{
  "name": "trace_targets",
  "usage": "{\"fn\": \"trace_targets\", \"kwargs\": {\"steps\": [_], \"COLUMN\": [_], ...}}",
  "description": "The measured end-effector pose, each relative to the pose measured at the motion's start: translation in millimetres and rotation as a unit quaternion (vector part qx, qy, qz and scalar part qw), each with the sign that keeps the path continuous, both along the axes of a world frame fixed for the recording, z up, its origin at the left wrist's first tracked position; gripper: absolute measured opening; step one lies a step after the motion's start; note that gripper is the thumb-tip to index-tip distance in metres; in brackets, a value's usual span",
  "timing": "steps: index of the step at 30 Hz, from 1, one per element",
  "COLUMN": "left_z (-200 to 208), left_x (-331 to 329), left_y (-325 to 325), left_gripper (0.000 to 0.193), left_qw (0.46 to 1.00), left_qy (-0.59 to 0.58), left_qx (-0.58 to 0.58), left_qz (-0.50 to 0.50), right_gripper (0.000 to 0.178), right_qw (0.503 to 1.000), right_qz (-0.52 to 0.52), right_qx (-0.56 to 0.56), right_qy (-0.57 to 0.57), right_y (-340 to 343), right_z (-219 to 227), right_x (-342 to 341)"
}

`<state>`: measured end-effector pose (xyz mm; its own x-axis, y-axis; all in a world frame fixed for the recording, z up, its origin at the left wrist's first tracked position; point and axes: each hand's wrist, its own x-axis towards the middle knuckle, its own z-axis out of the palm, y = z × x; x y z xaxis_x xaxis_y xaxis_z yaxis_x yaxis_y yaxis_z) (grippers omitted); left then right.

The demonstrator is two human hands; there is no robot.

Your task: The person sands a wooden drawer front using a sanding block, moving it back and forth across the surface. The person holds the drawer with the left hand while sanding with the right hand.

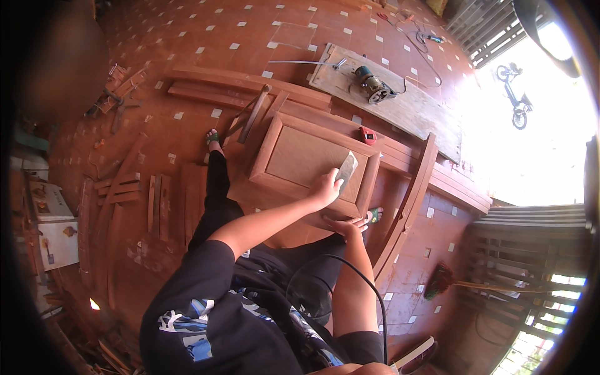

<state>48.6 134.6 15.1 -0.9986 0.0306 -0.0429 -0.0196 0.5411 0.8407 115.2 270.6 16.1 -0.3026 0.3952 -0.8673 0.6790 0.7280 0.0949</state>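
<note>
A seated person works over a framed wooden panel (298,154), which lies with its lighter, flat field uppermost, between the person's knees and directly in front of the body. The left hand (325,190) extends over the right part of the panel, its fingers closed on a thin grey sheet (349,169) that projects beyond them toward the far right. The right hand (347,227) lies at the near edge of the panel, close to its near right corner, with the fingers extended and grasping nothing visible. A red tape measure (368,135) sits just beyond the panel's far edge, near the far right corner. Farther off, a blue-bodied power tool (370,85) rests on a broad, pale board (415,112). A long reddish beam (409,200) runs from near to far at the right of the panel, and further lengths of timber (250,82) lie crosswise beyond it. At the left, short wooden pieces (122,189) are laid on the tiled floor (281,34), with a white box (56,232) at the far left side. A broom (441,281) lies at the right, its handle pointing right. A black cable (379,294) curves past the right forearm. Green sandals (213,137) are worn on the feet, one on each side of the panel.
</note>
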Motion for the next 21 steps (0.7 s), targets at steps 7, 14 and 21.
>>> {"fn": "trace_targets", "kwargs": {"steps": [7, 14, 21], "left_z": [-21.2, 6.7, 31.5], "left_x": [-20.1, -6.4, -6.7], "left_y": [-68.0, -183.3, -160.5], "left_gripper": [0.037, 0.037, 0.030], "left_qw": [0.972, 0.969, 0.966], "left_qy": [0.143, -0.083, -0.091], "left_qx": [0.138, 0.138, -0.131], "left_qz": [0.126, 0.189, 0.205], "right_gripper": [0.156, 0.156, 0.158], "right_qw": [1.000, 0.999, 0.999], "right_qz": [-0.006, -0.009, -0.005], "right_qx": [0.000, -0.019, 0.001], "right_qy": [-0.006, 0.037, 0.039], "right_y": [0.0, 0.0, 1.6], "right_z": [2.2, -3.3, -17.0], "right_x": [1.6, 8.5, 10.6]}}
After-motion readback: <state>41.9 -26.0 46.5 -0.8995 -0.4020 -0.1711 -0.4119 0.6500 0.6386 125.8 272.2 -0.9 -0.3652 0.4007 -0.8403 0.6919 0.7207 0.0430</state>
